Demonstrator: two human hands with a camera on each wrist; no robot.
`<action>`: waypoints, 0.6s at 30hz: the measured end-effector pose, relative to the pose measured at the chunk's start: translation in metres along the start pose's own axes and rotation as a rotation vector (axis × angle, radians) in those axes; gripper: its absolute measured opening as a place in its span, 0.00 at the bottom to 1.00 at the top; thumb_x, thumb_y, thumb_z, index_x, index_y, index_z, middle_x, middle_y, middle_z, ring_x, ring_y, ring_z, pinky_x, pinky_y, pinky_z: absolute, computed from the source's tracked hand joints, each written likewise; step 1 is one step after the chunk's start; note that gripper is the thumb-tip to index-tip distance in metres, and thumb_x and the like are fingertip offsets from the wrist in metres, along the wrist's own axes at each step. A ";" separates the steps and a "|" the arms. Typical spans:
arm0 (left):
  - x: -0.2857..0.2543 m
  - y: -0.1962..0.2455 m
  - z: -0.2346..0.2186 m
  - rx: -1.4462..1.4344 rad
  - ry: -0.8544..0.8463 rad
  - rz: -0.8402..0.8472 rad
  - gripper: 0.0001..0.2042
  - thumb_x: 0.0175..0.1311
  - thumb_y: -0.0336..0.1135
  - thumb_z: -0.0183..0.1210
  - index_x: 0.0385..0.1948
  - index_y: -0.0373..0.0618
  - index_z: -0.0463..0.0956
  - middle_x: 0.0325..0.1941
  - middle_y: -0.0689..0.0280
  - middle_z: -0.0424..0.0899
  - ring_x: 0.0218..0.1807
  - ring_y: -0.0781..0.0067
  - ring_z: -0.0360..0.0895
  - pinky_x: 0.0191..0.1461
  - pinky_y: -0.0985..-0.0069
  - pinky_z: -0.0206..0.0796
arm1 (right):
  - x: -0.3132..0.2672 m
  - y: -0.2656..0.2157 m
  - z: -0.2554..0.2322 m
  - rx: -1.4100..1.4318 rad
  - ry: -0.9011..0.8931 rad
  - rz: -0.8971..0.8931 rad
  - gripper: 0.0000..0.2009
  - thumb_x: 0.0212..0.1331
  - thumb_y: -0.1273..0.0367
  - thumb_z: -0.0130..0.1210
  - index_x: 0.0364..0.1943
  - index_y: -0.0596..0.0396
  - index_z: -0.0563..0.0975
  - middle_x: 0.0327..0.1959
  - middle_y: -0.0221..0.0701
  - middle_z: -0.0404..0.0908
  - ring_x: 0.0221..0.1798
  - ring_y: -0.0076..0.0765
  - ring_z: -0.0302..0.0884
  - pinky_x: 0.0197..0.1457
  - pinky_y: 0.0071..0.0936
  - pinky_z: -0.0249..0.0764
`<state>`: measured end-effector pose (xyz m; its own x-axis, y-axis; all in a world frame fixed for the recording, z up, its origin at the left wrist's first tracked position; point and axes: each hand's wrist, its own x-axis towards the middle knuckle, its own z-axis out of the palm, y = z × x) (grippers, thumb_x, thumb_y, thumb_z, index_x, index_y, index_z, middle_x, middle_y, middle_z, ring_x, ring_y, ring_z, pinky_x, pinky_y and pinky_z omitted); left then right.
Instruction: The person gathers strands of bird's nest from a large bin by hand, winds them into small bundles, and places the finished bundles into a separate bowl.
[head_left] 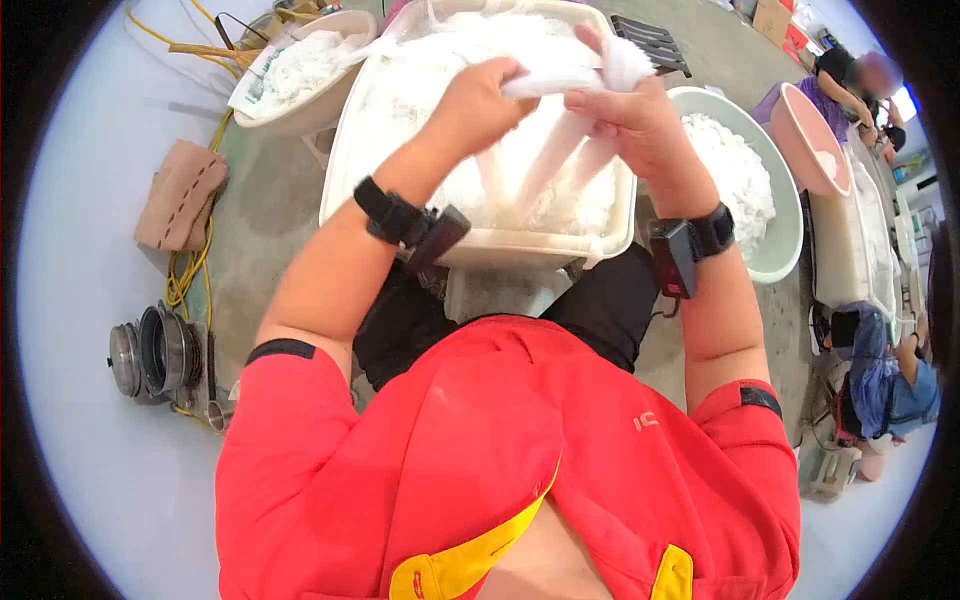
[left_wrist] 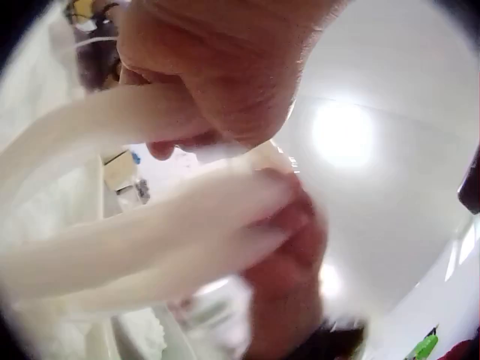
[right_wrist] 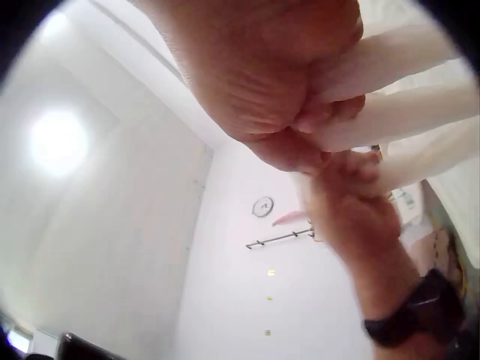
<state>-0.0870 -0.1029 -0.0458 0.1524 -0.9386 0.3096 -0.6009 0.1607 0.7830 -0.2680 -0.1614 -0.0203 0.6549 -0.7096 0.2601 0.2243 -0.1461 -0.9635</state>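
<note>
Above a large white tub [head_left: 335, 165], both hands hold long, soft white strands. The left hand [head_left: 478, 105] pinches one end of a white band [head_left: 555, 80]; in the left wrist view the fingers of the left hand [left_wrist: 217, 67] curl round a thick strand [left_wrist: 90, 120]. The right hand [head_left: 645, 130] grips a bunched part at its thumb and fingers, with strands hanging from it into the tub. In the right wrist view, two strands [right_wrist: 405, 116] come out of the right hand [right_wrist: 262, 67], and the left hand [right_wrist: 360, 217] is just beyond it.
A basin of white material [head_left: 300, 75] stands left of the tub, and a pale green basin [head_left: 785, 230] stands right, with a pink basin [head_left: 805, 140] beyond. Brown cloth [head_left: 182, 195] and metal pots [head_left: 165, 345] lie far left. Other people [head_left: 850, 85] are at the far right.
</note>
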 end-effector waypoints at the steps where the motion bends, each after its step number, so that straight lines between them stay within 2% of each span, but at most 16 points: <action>1: -0.009 -0.012 0.007 -0.041 -0.067 -0.127 0.14 0.51 0.41 0.57 0.36 0.41 0.76 0.31 0.53 0.80 0.35 0.54 0.78 0.39 0.68 0.68 | -0.002 -0.006 -0.007 0.030 0.016 -0.011 0.35 0.44 0.76 0.61 0.61 0.58 0.62 0.34 0.25 0.73 0.29 0.16 0.67 0.29 0.13 0.62; 2: -0.018 -0.040 0.020 0.023 -0.089 -0.125 0.14 0.53 0.39 0.57 0.38 0.40 0.75 0.29 0.59 0.79 0.32 0.65 0.75 0.37 0.72 0.67 | -0.005 -0.014 -0.012 0.042 0.022 -0.102 0.34 0.44 0.76 0.60 0.61 0.58 0.63 0.35 0.26 0.74 0.31 0.18 0.69 0.31 0.13 0.64; 3: -0.027 -0.072 0.032 0.086 -0.111 -0.125 0.14 0.55 0.38 0.57 0.40 0.39 0.74 0.27 0.65 0.78 0.30 0.77 0.73 0.35 0.76 0.65 | -0.005 -0.017 -0.023 0.054 0.044 -0.113 0.34 0.45 0.76 0.59 0.61 0.58 0.62 0.36 0.29 0.75 0.35 0.20 0.72 0.37 0.16 0.68; 5: -0.042 -0.119 0.037 -0.024 -0.058 -0.321 0.13 0.52 0.37 0.57 0.36 0.39 0.75 0.31 0.53 0.80 0.34 0.58 0.77 0.40 0.68 0.68 | -0.011 -0.033 -0.037 0.098 0.061 -0.175 0.33 0.47 0.77 0.57 0.62 0.59 0.60 0.37 0.31 0.76 0.37 0.23 0.74 0.40 0.19 0.69; 7: -0.043 -0.196 0.030 0.158 0.164 -0.296 0.14 0.53 0.35 0.57 0.38 0.35 0.74 0.32 0.54 0.80 0.34 0.62 0.76 0.41 0.70 0.67 | -0.017 -0.046 -0.049 0.143 0.078 -0.236 0.32 0.49 0.77 0.55 0.62 0.60 0.59 0.38 0.33 0.77 0.39 0.26 0.76 0.44 0.22 0.71; 9: -0.038 -0.207 -0.003 0.059 0.352 -0.420 0.13 0.58 0.31 0.52 0.42 0.35 0.72 0.37 0.54 0.79 0.38 0.66 0.75 0.43 0.72 0.67 | -0.020 -0.048 -0.064 0.159 0.113 -0.260 0.32 0.48 0.78 0.57 0.61 0.60 0.61 0.34 0.31 0.77 0.33 0.23 0.74 0.36 0.18 0.68; 11: -0.007 -0.265 -0.039 -0.505 0.555 -0.358 0.12 0.61 0.30 0.46 0.43 0.36 0.72 0.41 0.56 0.78 0.41 0.69 0.74 0.43 0.72 0.66 | -0.023 -0.048 -0.075 0.177 0.150 -0.285 0.31 0.46 0.79 0.58 0.60 0.60 0.62 0.31 0.30 0.76 0.26 0.20 0.71 0.27 0.15 0.65; 12: 0.006 -0.235 -0.060 -0.491 0.562 -0.317 0.12 0.62 0.30 0.44 0.42 0.36 0.72 0.43 0.56 0.77 0.42 0.68 0.74 0.43 0.71 0.67 | -0.023 -0.045 -0.079 0.174 0.145 -0.266 0.31 0.46 0.79 0.58 0.59 0.60 0.63 0.32 0.32 0.78 0.28 0.22 0.74 0.29 0.15 0.67; 13: 0.021 -0.187 -0.090 -0.477 0.569 -0.277 0.12 0.63 0.29 0.42 0.41 0.36 0.72 0.44 0.56 0.77 0.43 0.67 0.74 0.43 0.71 0.67 | -0.024 -0.044 -0.078 0.193 0.156 -0.254 0.31 0.46 0.79 0.58 0.59 0.60 0.63 0.32 0.32 0.78 0.28 0.22 0.73 0.29 0.16 0.67; 16: 0.084 -0.143 -0.186 -0.775 0.415 0.029 0.13 0.58 0.40 0.52 0.41 0.44 0.77 0.40 0.56 0.80 0.43 0.59 0.76 0.47 0.67 0.69 | -0.027 -0.041 -0.067 0.232 0.175 -0.219 0.32 0.46 0.78 0.59 0.59 0.61 0.62 0.32 0.30 0.77 0.30 0.20 0.73 0.29 0.15 0.67; 18: 0.074 -0.032 -0.223 0.188 0.287 0.165 0.12 0.56 0.40 0.53 0.38 0.45 0.77 0.34 0.57 0.81 0.37 0.57 0.78 0.44 0.64 0.71 | -0.019 -0.034 -0.063 0.167 0.192 -0.213 0.32 0.45 0.78 0.60 0.59 0.62 0.62 0.30 0.28 0.76 0.27 0.19 0.71 0.28 0.15 0.65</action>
<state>0.1188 -0.1096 0.0725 0.2390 -0.7771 0.5822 -0.7654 0.2182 0.6055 -0.3337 -0.1868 0.0032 0.4359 -0.7948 0.4221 0.4670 -0.2012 -0.8611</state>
